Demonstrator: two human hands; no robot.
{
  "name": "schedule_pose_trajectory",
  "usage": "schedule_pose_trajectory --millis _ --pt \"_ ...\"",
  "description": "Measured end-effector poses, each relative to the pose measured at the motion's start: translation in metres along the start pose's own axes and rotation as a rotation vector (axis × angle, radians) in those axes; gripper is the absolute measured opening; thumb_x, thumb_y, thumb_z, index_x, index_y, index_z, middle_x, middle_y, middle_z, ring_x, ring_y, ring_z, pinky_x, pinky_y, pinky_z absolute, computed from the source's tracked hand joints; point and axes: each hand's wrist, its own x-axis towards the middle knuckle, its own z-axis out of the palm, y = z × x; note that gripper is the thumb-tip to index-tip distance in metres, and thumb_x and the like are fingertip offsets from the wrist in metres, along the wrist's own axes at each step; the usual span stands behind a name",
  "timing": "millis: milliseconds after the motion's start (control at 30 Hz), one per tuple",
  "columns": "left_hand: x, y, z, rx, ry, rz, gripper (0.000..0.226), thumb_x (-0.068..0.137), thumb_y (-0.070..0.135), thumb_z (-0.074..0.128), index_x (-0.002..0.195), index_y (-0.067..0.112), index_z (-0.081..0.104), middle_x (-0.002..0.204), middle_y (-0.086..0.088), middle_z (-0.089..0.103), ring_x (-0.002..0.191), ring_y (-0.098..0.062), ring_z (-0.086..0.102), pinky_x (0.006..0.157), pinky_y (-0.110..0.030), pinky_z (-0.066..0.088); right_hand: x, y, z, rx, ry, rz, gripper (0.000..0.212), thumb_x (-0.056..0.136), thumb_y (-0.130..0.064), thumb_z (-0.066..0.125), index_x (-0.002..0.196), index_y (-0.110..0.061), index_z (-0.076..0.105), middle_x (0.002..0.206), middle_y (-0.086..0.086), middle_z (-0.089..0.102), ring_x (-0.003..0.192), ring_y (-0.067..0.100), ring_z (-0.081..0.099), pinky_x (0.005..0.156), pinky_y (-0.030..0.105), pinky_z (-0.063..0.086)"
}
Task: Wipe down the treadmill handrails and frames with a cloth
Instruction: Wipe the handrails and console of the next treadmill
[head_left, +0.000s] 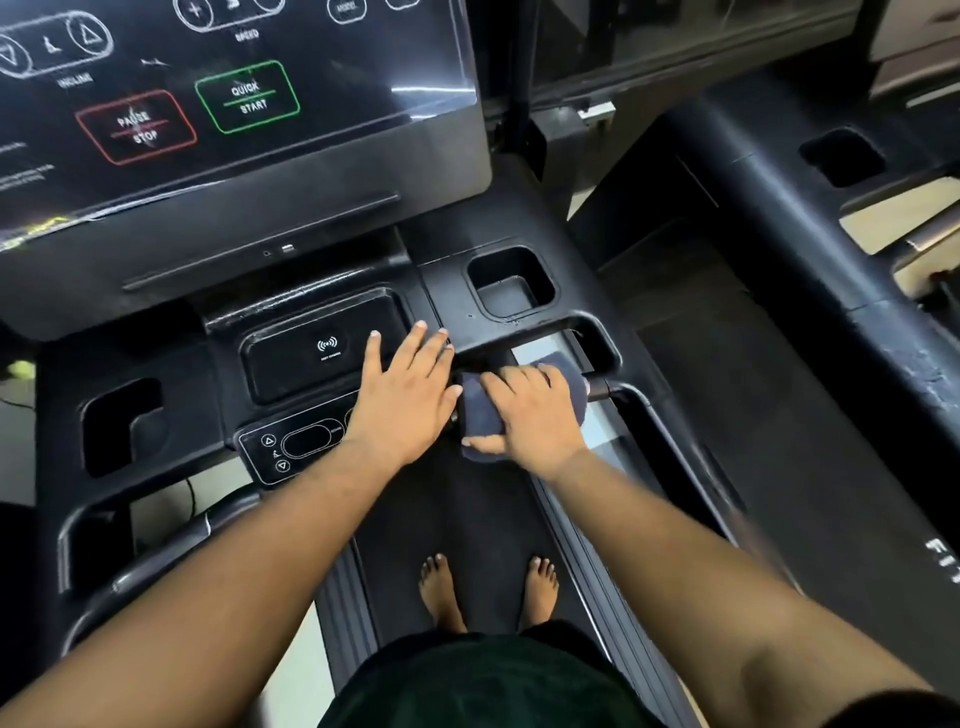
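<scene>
A dark grey cloth (480, 415) is wrapped over the treadmill's right front handgrip bar (605, 387), just below the console. My right hand (535, 415) grips the cloth around that bar, fingers curled over the top and thumb underneath. My left hand (402, 392) lies flat with straight fingers on the black console deck, at the right edge of the wireless charging pad (317, 351). The bar under the cloth is hidden; only its right end shows.
The touchscreen console (234, 104) rises ahead. A square cup holder (511, 283) sits just beyond my hands and another recess (122, 423) at the left. The left handrail (156, 558) curves at lower left. A neighbouring treadmill (810, 234) stands close on the right. My bare feet (488, 590) stand on the belt.
</scene>
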Motion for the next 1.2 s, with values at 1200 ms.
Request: schedule_pose_trajectory --millis 1200 --pt "0.0 0.001 -0.003 0.016 -0.082 -0.009 0.073 0.103 0.056 0.035 0.163 0.015 0.023 0.171 0.001 0.02 0.16 -0.022 0.003 0.121 -0.071 0.006 -0.012 0.035 0.001 -0.019 -0.052 0.142 0.075 0.057 -0.071 0.078 0.112 -0.024 0.058 0.102 -0.003 0.064 0.102 0.025 0.062 0.094 0.044 0.041"
